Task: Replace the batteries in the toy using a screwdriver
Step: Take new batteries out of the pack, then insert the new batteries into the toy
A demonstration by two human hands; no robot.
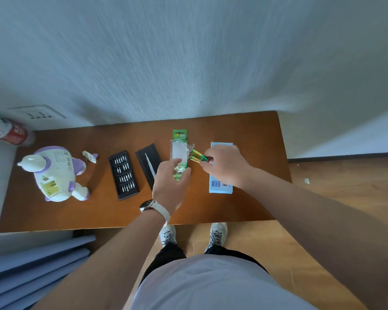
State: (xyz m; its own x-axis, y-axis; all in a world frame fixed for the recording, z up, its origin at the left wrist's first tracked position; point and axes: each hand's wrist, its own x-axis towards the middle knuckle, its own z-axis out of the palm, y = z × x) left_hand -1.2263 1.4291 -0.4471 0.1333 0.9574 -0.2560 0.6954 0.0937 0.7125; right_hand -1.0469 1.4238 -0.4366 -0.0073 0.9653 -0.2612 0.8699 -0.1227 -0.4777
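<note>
Brown tabletop against a pale wall; the toy lies at the left, well apart from both hands. Risk: the batteries, pinched only at one end in the right hand's grip, could slip and roll away. The left hand, palm down, clasps the near end of the battery pack.

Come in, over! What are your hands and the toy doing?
Hands: right hand pinches green-gold batteries; left hand holds torn green battery pack. Far left, white-purple plastic toy, untouched. Between, black bit case.
</note>
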